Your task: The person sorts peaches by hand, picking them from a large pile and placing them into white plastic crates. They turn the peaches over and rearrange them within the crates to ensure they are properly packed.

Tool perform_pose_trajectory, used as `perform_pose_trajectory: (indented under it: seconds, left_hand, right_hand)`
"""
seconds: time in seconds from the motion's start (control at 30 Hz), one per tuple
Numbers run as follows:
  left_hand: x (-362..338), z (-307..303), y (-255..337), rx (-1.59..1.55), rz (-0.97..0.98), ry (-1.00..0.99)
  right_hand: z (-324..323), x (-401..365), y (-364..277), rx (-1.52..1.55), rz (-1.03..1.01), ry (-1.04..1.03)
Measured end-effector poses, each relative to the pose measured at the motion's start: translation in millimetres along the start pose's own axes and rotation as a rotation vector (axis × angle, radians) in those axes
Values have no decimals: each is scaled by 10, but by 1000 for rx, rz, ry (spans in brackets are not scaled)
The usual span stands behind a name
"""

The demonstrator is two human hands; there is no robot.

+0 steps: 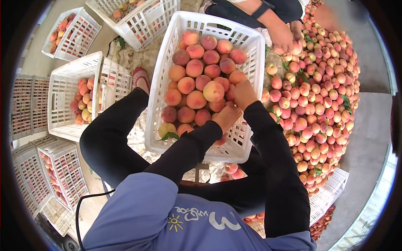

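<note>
Smooth grey floor and creased, pale tan sheeting form the ground of a work area crowded with fruit. Directly before the wearer sits a rectangular white plastic crate with slotted walls and a rounded rim, heaped with round, red-and-yellow peaches. Both hands are inside its near right part, close together at the edge of the heap: the left hand nearer the body, the right hand just beyond it, beside the right wall. Fingers on both are bent and turned down among the fruit; whether either grips a peach cannot be told. Matte skins blush from deep red to yellow, one large yellowish peach standing out on top, just left of the hands. Slim green leaves lie at the near left corner.

To the right spreads a broad mound of loose peaches, and at its far edge another person's hand touches fruit. More slatted white plastic crates stand to the left, several with peaches inside.
</note>
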State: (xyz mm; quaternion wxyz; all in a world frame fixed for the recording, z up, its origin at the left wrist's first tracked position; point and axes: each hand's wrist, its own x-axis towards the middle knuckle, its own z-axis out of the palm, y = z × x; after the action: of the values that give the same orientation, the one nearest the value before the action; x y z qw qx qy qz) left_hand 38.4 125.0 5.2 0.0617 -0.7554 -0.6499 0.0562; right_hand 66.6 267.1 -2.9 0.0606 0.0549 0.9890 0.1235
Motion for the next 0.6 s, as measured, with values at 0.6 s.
perform_pose_trajectory:
  seconds: [0.6]
  left_hand:
    - [-570, 58, -529, -674, 103, 335]
  right_hand:
    - [-356, -89, -37, 104, -12, -108]
